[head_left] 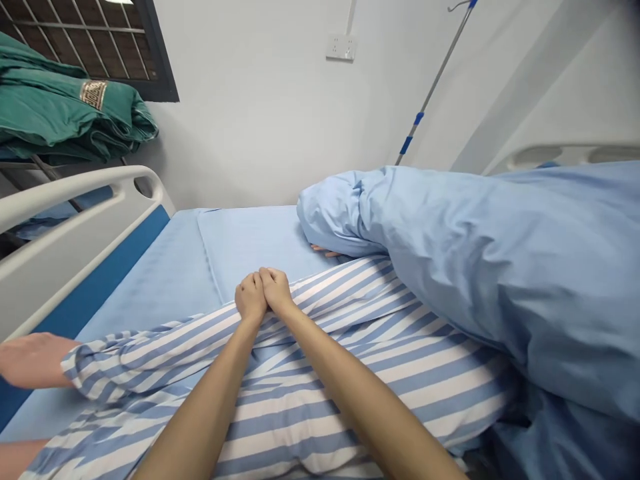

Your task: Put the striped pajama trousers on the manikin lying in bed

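Hands: left hand (250, 297) and right hand (276, 290) touched, atop blue-and-white striped trouser leg (190, 347)
Grip: fingers curled; couldn't tell if pinching

Left hand (251, 295) and right hand (275, 288) together on striped pajama pants (320, 297) of person lying on blue-sheeted bed (185, 253), light blue quilt (470, 247) over upper body.
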`<state>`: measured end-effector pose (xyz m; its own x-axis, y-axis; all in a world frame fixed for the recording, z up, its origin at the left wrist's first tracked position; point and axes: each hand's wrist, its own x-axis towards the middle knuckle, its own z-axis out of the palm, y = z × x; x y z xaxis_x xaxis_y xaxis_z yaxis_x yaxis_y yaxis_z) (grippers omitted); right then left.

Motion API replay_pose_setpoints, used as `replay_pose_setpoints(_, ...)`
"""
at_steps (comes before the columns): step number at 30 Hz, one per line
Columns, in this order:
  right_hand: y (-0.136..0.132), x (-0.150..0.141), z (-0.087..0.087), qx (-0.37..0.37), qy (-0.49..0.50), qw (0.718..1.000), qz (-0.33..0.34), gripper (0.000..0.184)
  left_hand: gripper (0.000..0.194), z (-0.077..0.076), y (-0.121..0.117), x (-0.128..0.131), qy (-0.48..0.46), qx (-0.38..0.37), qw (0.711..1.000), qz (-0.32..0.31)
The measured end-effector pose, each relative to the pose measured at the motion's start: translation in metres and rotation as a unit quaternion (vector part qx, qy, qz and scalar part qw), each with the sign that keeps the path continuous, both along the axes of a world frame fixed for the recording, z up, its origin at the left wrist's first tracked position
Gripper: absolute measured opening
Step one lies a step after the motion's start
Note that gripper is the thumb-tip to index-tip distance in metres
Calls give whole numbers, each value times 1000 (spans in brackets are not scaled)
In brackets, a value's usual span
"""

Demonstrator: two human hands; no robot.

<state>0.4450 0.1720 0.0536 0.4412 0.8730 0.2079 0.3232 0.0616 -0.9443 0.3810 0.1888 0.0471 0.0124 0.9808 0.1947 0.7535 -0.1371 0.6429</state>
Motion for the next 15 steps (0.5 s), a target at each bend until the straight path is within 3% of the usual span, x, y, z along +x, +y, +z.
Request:
replay_pose_setpoints(3, -2, 12, 23, -62, -152, 985, 47, 31, 33, 2, 0, 0, 30, 0, 999, -15)
replay_pose_setpoints(6, -8, 32, 38, -42, -282, 953, 107, 28, 30, 3, -1, 3, 43, -14, 998, -34)
replay_pose_setpoints(8, -13, 42, 34, -30, -286, 952, 104, 31, 32, 2, -3, 5, 42, -19, 998, -30)
replay_pose_setpoints(12, -17, 51, 9, -13, -214, 976, 44, 35, 35, 1, -6, 7, 39, 4, 999, -35)
replay_pose_setpoints(15, -16, 54, 0, 25, -146, 987, 54, 37, 35, 5, -4, 8, 32, 7, 998, -55)
